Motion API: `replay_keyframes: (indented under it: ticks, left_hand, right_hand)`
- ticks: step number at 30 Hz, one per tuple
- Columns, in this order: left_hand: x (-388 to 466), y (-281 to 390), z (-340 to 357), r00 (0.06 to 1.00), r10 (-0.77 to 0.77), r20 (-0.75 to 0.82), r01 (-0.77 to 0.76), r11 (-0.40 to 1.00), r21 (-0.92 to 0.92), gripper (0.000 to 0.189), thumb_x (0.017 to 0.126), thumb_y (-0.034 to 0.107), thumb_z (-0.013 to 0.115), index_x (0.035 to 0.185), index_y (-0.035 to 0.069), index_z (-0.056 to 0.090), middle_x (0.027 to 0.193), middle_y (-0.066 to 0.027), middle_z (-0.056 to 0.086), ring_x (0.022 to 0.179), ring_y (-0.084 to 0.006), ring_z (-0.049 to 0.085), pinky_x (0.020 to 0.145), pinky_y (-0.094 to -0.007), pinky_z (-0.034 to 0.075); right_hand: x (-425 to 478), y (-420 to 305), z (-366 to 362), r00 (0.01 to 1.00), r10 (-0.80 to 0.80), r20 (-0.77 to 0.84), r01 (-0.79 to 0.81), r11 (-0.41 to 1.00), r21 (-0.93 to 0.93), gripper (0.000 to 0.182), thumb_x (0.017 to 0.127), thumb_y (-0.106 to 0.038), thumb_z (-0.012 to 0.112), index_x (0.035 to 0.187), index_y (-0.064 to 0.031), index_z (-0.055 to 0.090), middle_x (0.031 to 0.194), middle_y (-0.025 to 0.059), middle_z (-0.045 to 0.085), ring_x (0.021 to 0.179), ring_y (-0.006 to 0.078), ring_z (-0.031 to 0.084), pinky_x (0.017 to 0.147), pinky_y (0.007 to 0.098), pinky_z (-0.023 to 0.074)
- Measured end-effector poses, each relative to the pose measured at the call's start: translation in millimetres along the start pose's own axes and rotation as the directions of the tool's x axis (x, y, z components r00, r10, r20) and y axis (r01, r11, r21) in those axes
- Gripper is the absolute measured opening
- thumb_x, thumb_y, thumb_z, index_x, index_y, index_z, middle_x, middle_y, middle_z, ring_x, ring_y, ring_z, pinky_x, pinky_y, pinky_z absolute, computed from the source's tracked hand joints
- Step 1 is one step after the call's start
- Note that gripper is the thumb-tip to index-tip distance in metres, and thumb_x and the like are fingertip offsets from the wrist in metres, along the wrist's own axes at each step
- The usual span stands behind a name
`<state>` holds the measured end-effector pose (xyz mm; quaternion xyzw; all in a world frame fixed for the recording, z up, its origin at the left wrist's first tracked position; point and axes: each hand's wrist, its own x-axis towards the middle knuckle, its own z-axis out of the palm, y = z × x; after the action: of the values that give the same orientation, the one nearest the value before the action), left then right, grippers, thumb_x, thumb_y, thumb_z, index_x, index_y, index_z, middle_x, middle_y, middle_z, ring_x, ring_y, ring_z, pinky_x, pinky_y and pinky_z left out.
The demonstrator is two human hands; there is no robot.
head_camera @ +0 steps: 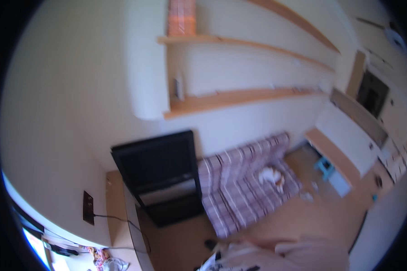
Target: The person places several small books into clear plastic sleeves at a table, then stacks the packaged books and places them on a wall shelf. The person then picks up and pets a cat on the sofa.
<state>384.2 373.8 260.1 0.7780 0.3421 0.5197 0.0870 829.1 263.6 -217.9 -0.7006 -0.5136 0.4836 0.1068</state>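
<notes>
Neither of my hands can be made out in view. Along the bottom edge is a blurred pale pink garment [291, 255], with a white and black patterned cloth or bag [212, 263] at its left side. Ahead stands a couch under a striped plaid cover [237, 189]. A white and brown bundle, perhaps an animal [272, 178], lies on its seat. Left of the couch, a black-framed cabinet or stand [159, 176] leans in the tilted view.
Wooden wall shelves [237, 98] run above the couch, with an orange package [181, 18] at upper left. A cable leaves a dark wall socket [88, 208]. At right are a blue stool [324, 166] and a wood-topped counter [335, 155]. Crumpled cloths [103, 259] lie lower left.
</notes>
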Motion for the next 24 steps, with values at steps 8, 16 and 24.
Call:
replay_keyframes:
  ticks: [8,16,24]
  left_hand:
    - [-24.6,84.9,88.7,0.943,0.178,0.283,-0.104,0.961,-0.257,0.007,0.094,0.01,0.067,0.094,0.004,0.067,0.088,-0.0093,0.064,0.084,-0.0288,0.061,0.073,-0.0387,0.049]
    - [-4.9,166.7,280.3,0.804,0.392,0.447,-0.152,0.862,-0.483,0.014,0.091,0.01,0.067,0.101,0.001,0.07,0.095,-0.0135,0.068,0.09,-0.0354,0.064,0.077,-0.0413,0.053]
    - [22.4,188.4,562.6,0.506,0.163,0.847,0.167,0.945,-0.281,0.03,0.09,0.011,0.069,0.117,-0.002,0.072,0.104,-0.0205,0.072,0.098,-0.0422,0.067,0.084,-0.0459,0.056]
  right_hand:
    - [-92.9,88.4,13.0,0.996,0.083,0.012,-0.084,0.989,0.119,0.043,0.098,-0.038,0.058,0.107,-0.0008,0.077,0.096,0.0177,0.075,0.085,0.0422,0.067,0.073,0.0502,0.0535]
    - [-176.2,219.8,-34.3,0.923,0.301,-0.238,-0.267,0.95,0.164,0.048,0.101,-0.05,0.056,0.103,-0.0088,0.08,0.1,0.0184,0.078,0.091,0.0404,0.074,0.084,0.0495,0.0581]
    - [-257.4,361.5,-129.2,0.718,0.657,-0.228,-0.571,0.744,0.346,0.045,0.099,-0.049,0.062,0.111,-0.0096,0.08,0.105,0.0185,0.079,0.099,0.0379,0.074,0.091,0.0473,0.0587]
